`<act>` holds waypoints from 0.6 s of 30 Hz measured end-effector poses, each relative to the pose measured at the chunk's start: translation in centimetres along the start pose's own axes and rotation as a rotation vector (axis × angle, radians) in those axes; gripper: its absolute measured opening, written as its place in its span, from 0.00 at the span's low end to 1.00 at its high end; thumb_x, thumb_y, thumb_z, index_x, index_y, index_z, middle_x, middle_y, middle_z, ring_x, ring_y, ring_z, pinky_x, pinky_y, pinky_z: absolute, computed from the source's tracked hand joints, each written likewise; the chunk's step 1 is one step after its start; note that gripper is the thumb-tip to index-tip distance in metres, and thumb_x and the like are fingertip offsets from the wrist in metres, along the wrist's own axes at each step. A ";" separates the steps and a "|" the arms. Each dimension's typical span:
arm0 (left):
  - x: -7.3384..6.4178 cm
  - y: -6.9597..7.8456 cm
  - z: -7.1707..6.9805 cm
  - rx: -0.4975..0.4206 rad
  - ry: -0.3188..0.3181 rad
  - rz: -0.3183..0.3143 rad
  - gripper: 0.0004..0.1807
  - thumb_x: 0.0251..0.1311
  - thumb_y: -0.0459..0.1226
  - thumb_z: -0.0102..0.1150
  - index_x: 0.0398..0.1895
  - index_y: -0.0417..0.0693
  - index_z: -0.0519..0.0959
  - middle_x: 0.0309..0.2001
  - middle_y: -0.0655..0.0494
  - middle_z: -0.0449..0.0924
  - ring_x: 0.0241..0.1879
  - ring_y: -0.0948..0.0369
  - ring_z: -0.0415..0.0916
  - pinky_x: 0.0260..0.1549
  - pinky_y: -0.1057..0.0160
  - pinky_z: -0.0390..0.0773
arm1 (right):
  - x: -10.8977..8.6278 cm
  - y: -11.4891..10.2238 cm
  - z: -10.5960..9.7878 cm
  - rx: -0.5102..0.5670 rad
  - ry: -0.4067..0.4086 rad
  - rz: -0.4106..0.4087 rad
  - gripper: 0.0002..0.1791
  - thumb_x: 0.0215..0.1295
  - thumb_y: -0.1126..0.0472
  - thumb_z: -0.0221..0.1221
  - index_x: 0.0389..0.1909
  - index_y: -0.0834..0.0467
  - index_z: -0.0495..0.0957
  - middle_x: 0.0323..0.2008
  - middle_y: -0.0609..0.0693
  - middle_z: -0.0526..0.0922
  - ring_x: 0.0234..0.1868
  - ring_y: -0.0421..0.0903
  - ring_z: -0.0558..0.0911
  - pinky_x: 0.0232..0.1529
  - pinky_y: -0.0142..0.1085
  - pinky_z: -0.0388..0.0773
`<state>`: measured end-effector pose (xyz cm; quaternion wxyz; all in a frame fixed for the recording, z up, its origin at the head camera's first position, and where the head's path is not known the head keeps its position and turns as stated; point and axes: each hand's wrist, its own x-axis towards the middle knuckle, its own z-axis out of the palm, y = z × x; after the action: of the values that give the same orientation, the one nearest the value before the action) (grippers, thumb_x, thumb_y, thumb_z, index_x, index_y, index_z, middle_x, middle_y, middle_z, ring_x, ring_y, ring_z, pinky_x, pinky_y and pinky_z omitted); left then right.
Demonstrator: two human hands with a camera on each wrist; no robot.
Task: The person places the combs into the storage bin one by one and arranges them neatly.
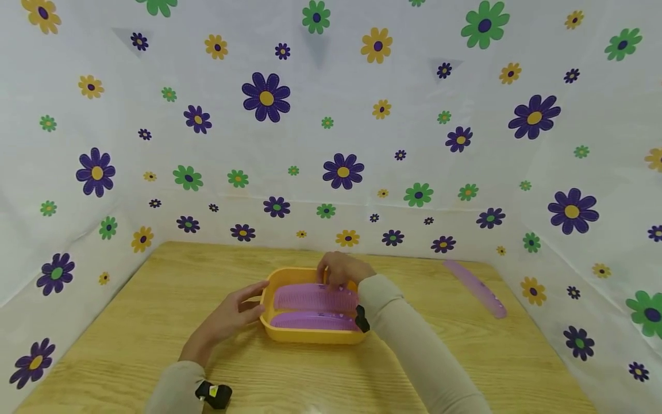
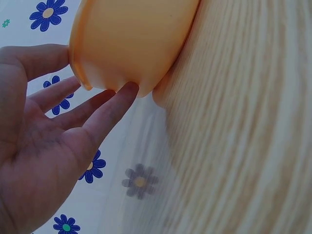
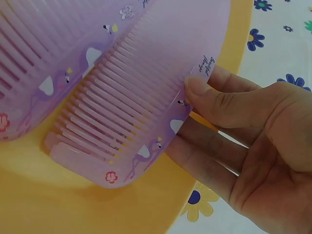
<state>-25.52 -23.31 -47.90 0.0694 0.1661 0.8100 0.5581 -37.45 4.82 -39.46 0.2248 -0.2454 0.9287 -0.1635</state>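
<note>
My right hand (image 1: 342, 270) pinches the spine of a light purple comb (image 1: 312, 298) over the yellow tray (image 1: 315, 336). In the right wrist view the thumb lies on the face of this comb (image 3: 124, 114), which has flamingo prints, and other fingers reach behind its edge. A second purple comb (image 1: 312, 322) lies in the tray nearer to me, its teeth also visible beside the held one. At the tray's left end, my left hand (image 1: 235, 310) touches the wall with extended fingers. The left wrist view shows the fingertips (image 2: 129, 88) against the outer wall and rim.
Another purple comb (image 1: 476, 289) lies slanted on the wood-grain table (image 1: 269, 379), to the right of the tray. A white sheet with printed flowers (image 1: 331, 144) rises behind and at both sides of the table.
</note>
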 end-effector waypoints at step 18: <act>0.0 0.0 0.1 -0.022 -0.007 0.016 0.35 0.76 0.38 0.55 0.80 0.38 0.57 0.78 0.29 0.55 0.70 0.33 0.68 0.60 0.63 0.84 | -0.7 0.0 0.5 -0.043 0.077 0.094 0.10 0.64 0.70 0.67 0.38 0.51 0.84 0.40 0.48 0.82 0.38 0.48 0.79 0.38 0.36 0.83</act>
<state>-25.50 -23.17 -47.94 0.0695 0.1740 0.8022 0.5669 -36.68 5.06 -39.60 0.1911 -0.1999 0.9504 -0.1422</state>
